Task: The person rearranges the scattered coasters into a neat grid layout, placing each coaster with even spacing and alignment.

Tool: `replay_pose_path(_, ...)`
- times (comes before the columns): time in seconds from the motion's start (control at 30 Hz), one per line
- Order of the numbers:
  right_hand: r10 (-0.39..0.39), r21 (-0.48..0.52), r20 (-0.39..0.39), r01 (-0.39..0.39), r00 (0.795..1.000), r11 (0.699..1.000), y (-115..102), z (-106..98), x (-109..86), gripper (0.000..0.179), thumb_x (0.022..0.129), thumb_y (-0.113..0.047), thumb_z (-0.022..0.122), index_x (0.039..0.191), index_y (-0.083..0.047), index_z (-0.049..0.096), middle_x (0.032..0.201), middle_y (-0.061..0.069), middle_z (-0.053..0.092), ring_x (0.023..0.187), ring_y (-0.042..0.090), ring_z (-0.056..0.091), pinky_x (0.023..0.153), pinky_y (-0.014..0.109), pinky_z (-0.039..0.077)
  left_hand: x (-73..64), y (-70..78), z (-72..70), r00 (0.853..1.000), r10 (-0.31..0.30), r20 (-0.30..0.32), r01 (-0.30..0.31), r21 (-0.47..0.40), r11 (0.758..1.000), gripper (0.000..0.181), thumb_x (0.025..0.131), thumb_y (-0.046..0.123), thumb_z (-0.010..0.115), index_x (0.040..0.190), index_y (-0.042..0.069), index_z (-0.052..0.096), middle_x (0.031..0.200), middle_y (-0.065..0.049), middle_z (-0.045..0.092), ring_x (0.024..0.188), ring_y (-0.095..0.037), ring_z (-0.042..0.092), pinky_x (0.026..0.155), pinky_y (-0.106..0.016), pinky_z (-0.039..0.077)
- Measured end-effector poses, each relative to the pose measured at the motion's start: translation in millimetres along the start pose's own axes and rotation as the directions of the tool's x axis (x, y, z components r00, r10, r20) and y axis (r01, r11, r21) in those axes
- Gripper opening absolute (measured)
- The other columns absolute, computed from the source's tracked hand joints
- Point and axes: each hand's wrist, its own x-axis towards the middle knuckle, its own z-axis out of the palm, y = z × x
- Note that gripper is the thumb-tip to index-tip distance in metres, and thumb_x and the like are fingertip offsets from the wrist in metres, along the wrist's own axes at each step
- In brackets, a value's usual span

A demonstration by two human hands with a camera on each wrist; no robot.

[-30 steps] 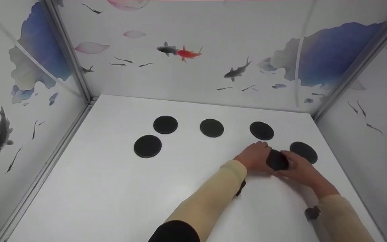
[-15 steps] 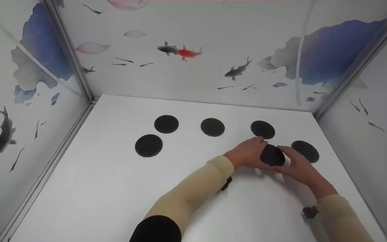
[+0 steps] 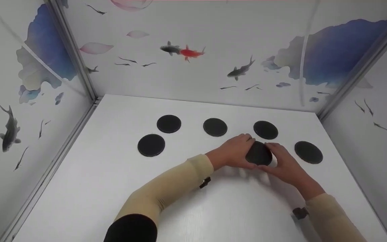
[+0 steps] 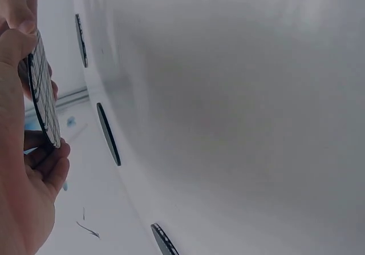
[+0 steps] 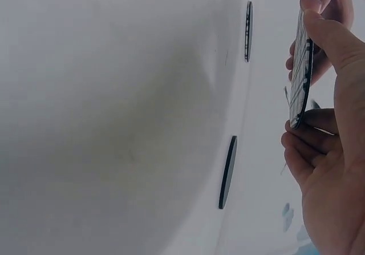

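Both hands hold one round black coaster (image 3: 259, 153) by its edges, raised off the white table. My left hand (image 3: 235, 151) grips its left side, and my right hand (image 3: 283, 164) pinches the right side between thumb and fingers. Seen from the left wrist, the coaster's underside (image 4: 47, 89) is pale with dark crossing lines. The two thumbs meet at the near edge in both wrist views, where the right wrist view shows the same lined coaster (image 5: 300, 72) between the right hand (image 5: 336, 146) and the left hand (image 5: 331, 9).
Several similar black coasters lie apart on the table (image 3: 119, 188): a far-left one (image 3: 169, 124), a nearer-left one (image 3: 151, 145), a middle one (image 3: 215, 127), one behind the hands (image 3: 265, 130) and one at right (image 3: 308, 152). Printed white walls enclose the table's back and sides.
Both hands have carried the held coaster a little to the left and slightly toward the back. The other coasters stay in place on the table.
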Motion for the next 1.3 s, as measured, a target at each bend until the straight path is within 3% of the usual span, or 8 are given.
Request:
replay_pose_path(0.27,-0.031,-0.016,-0.008,0.031,0.999,0.999,-28.0,13.2,14.3,0.096,0.08,-0.066,0.074,0.153,-0.01,0.043,0.149,0.009,0.045,0.135,0.026,0.044,0.108,0.05,0.043,-34.5,-16.5,-10.6,0.999,-0.023,-0.045,0.022,-0.034,0.999,0.099,0.079,0.076,0.06,0.15,0.009,0.043,0.136,-0.001,0.048,0.117,-0.012,0.046,0.099,-0.024,0.044)
replay_pose_path(0.5,-0.1,-0.007,-0.017,0.1,0.995,0.995,-48.0,23.0,25.5,0.094,0.082,-0.059,0.078,0.153,-0.007,0.042,0.148,0.01,0.045,0.135,0.026,0.045,0.105,0.049,0.046,-61.9,-29.1,-16.6,0.996,-0.058,-0.066,0.055,-0.052,0.997,0.1,0.08,0.075,0.06,0.152,0.008,0.04,0.141,-0.002,0.046,0.126,-0.013,0.044,0.105,-0.027,0.043)
replay_pose_path(0.87,-0.083,0.031,0.018,0.082,0.996,0.996,-76.0,38.8,37.9,0.097,0.081,-0.067,0.072,0.154,-0.01,0.041,0.149,0.006,0.044,0.137,0.02,0.044,0.108,0.042,0.044,-99.6,-43.4,-24.5,0.991,-0.1,-0.084,0.091,-0.103,0.99,0.101,0.081,0.074,0.063,0.153,0.007,0.038,0.145,-0.004,0.044,0.128,-0.014,0.045,0.107,-0.029,0.043)
replay_pose_path(1.3,-0.137,0.056,0.011,0.137,0.99,0.989,-98.8,53.9,48.5,0.096,0.082,-0.065,0.073,0.155,-0.012,0.04,0.149,0.004,0.043,0.136,0.02,0.044,0.108,0.043,0.045,-130.1,-57.8,-28.3,0.984,-0.128,-0.121,0.112,-0.131,0.985,0.102,0.079,0.072,0.065,0.153,0.007,0.038,0.143,-0.005,0.045,0.123,-0.014,0.046,0.104,-0.03,0.045)
